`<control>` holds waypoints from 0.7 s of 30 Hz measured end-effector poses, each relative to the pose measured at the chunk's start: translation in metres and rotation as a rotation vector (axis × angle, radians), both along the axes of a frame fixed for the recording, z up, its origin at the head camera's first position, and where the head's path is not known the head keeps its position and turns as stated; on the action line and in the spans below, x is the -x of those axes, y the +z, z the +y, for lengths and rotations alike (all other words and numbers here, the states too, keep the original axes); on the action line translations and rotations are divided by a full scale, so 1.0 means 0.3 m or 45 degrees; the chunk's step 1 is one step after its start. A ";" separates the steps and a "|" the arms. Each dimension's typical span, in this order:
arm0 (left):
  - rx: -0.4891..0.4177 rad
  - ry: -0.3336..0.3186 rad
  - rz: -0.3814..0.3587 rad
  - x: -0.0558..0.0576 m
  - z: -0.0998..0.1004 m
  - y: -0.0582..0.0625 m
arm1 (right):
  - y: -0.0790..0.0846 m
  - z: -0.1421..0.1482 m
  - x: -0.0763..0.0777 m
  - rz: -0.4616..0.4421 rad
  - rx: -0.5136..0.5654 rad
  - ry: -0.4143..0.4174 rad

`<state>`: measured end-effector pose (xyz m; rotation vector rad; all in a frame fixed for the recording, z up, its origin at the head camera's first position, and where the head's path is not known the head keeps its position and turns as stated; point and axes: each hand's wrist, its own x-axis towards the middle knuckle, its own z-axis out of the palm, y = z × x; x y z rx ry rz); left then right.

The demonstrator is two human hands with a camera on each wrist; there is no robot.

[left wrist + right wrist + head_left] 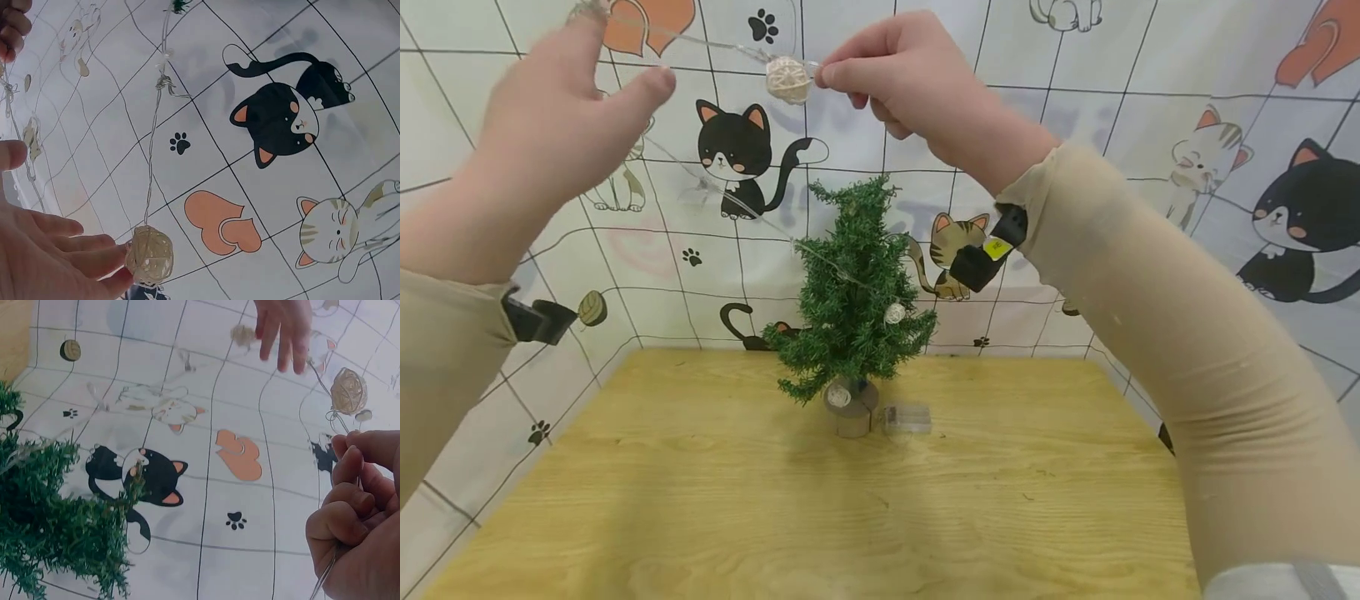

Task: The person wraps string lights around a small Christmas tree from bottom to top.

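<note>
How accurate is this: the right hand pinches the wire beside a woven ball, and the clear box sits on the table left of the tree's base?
Wrong side: the clear box sits on the table right of the tree's base, as the head view shows. The right hand does pinch the wire beside a woven ball.

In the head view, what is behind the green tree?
Behind the tree is a cat-print backdrop; part of a printed black cat shows at lower left. Whatever the tree covers is hidden.
</note>
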<state>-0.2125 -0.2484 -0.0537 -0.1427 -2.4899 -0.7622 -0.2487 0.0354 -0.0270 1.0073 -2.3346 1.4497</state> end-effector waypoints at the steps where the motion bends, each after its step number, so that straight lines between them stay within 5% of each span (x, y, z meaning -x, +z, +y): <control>1: 0.103 0.041 -0.004 -0.004 0.007 -0.002 | 0.001 0.009 0.005 0.003 -0.002 -0.010; 4: 0.352 0.118 0.004 -0.011 0.023 -0.019 | 0.000 0.036 0.020 -0.034 0.004 -0.038; 8: 0.522 0.153 -0.023 -0.008 0.032 -0.067 | -0.021 0.070 0.045 -0.100 -0.011 -0.073; 14: 0.556 0.106 -0.071 0.030 0.023 -0.158 | -0.077 0.096 0.097 -0.167 -0.144 -0.129; 21: 0.572 0.082 -0.078 0.146 0.038 -0.257 | -0.129 0.117 0.165 -0.191 -0.223 -0.186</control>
